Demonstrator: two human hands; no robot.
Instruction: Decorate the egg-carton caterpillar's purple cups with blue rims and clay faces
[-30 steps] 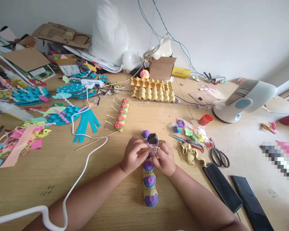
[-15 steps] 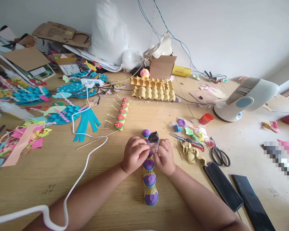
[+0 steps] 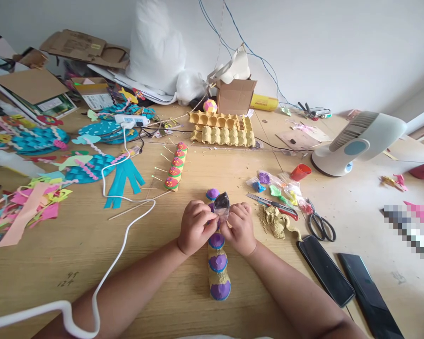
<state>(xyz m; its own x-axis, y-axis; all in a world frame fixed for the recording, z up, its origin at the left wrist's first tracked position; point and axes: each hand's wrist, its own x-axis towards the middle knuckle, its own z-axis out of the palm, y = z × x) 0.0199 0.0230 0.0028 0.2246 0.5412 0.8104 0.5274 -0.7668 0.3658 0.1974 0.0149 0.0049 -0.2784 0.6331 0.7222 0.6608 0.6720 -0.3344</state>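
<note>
Between my two hands is a small clear plastic bag (image 3: 222, 202) with a black lump, perhaps clay, inside. My left hand (image 3: 197, 226) pinches its left edge, and my right hand (image 3: 239, 229) pinches the right edge with curled fingers. Beneath them, a strip of egg carton (image 3: 219, 278) lies lengthwise on the table, its bumps covered in purple with blue rims; my hands hide part of it. Farther off to the left lies a finished-looking egg-carton caterpillar (image 3: 175, 167) in red and green, with pins sticking out of its side.
Right of my hands are bags of coloured clay (image 3: 275, 190), a utility knife (image 3: 275, 205), carton scraps (image 3: 277, 223), scissors (image 3: 321, 226) and a phone (image 3: 325, 270). A white cable (image 3: 127, 235) crosses the left side. Behind stand egg cartons (image 3: 228, 136) and a fan (image 3: 356, 143).
My hands keep their pinch on the small bag, almost unmoved over the strip. The whole view has shifted slightly, so things appear a little farther left.
</note>
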